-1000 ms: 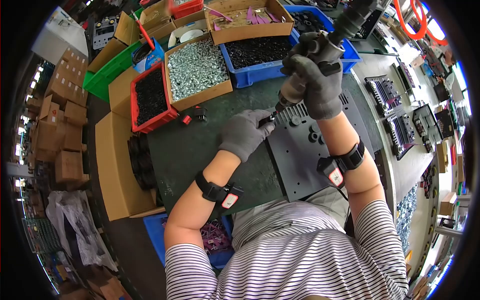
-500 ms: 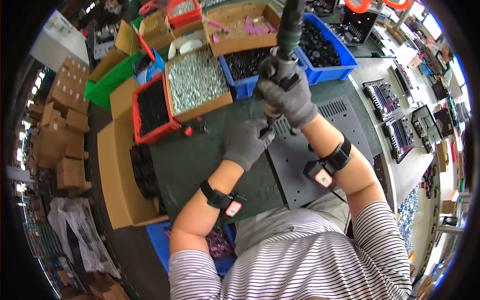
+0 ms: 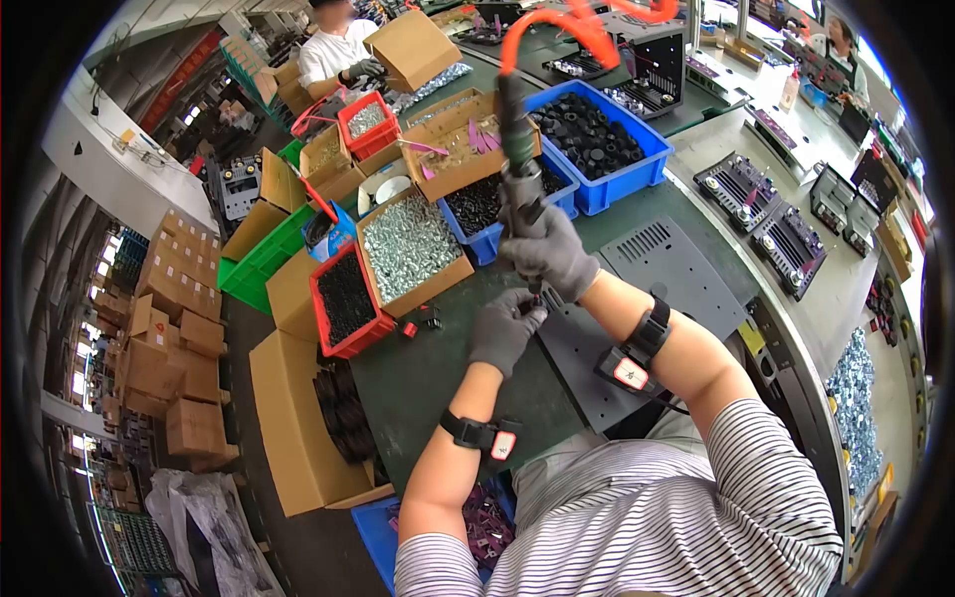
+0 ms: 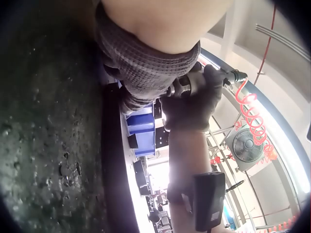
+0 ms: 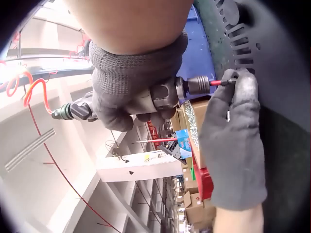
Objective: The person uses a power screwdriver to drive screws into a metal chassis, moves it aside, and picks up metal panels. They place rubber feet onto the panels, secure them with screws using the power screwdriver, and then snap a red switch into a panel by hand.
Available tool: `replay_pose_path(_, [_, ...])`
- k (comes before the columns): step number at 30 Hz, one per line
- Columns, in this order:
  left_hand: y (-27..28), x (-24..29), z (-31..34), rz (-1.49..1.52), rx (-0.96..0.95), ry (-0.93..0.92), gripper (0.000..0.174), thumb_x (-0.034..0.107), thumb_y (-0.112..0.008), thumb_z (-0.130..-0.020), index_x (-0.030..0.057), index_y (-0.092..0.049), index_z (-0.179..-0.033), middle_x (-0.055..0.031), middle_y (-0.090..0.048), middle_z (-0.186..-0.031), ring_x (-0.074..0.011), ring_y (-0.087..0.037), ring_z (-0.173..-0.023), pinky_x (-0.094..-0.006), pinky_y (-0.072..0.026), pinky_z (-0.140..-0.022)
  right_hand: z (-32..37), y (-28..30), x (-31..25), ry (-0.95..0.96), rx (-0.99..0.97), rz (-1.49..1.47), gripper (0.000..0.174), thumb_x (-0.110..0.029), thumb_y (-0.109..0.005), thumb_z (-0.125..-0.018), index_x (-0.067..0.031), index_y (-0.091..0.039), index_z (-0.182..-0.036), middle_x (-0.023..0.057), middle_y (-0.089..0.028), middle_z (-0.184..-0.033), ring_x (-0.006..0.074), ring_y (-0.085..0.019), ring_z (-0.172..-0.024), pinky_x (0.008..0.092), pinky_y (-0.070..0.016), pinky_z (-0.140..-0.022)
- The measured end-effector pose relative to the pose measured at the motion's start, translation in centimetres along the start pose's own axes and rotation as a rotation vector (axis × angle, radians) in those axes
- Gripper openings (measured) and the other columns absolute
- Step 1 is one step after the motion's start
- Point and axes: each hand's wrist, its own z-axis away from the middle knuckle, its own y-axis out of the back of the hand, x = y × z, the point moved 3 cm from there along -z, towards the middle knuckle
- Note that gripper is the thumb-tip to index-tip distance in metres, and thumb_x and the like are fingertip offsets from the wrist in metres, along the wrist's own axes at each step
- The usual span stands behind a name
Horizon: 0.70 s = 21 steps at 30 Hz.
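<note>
A pneumatic screwdriver [image 3: 521, 187], gripped by the right hand [image 3: 553, 257], stands over the left edge of a slotted metal panel [image 3: 686, 267]. The left hand [image 3: 503, 330] pinches its red driver bit [image 5: 215, 83] near the tip; a blue bin [image 3: 629, 187] sits beyond.

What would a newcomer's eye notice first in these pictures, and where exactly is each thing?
Probably the power tool comes first: the right hand grips it mid-picture in the head view, under a bright orange hose. Next, the left hand pinches at the tip of its bit, beside a dark slotted plate. Beyond the hands, silvery fasteners glitter in a cardboard box.
</note>
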Motion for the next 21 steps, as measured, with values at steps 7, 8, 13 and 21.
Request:
replay_pose_path(7, [2.4,2.5,3.0,1.348,0.020,0.715,0.023,0.010,-0.044,-0.091,0.0062,-0.055,-0.110,0.0011,-0.055,-0.082,-0.0052,-0.044,-0.057,-0.0165,-0.0340,-0.043,4.7,0.8,-7.6,0.197,0.087,0.010,0.035,-0.007,-0.063,-0.073,0.0011,-0.048,-0.104,0.0107,-0.059,-0.073,0.0176,-0.060,-0.060,0.0249,-0.0452,-0.051])
replay_pose_path(8, [1.8,2.8,3.7,1.435,-0.136,0.645,0.024,0.011,-0.044,-0.091,0.0049,-0.055,-0.112,0.0007,-0.055,-0.082,-0.0052,-0.043,-0.057,-0.0168,-0.0339,-0.043,5.5,0.9,-8.0,0.234,0.101,0.014,0.036,-0.008,-0.063,-0.073,0.0018,-0.048,-0.105,0.0117,-0.059,-0.073,0.0182,-0.060,-0.059,0.0252,-0.0450,-0.050])
replay_pose_path(13, [-1.6,6.3,7.0,1.353,-0.247,0.635,0.027,0.012,-0.044,-0.092,0.0022,-0.052,-0.115,-0.0023,-0.056,-0.085,-0.0057,-0.043,-0.057,-0.0173,-0.0345,-0.044,9.2,2.1,-7.7,0.243,0.205,0.023,0.041,-0.012,-0.060,-0.074,0.0030,-0.046,-0.109,0.0150,-0.060,-0.071,0.0197,-0.059,-0.054,0.0256,-0.0443,-0.046])
replay_pose_path(21, [-3.9,8.1,7.8,1.528,-0.287,0.731,0.029,0.010,-0.045,-0.093,0.0022,-0.051,-0.119,-0.0047,-0.059,-0.092,-0.0056,-0.045,-0.058,-0.0152,-0.0362,-0.045,11.5,2.7,-8.1,0.288,0.216,-0.116,0.042,-0.013,-0.059,-0.075,0.0002,-0.044,-0.112,0.0123,-0.059,-0.076,0.0245,-0.061,-0.065,0.0321,-0.0491,-0.053])
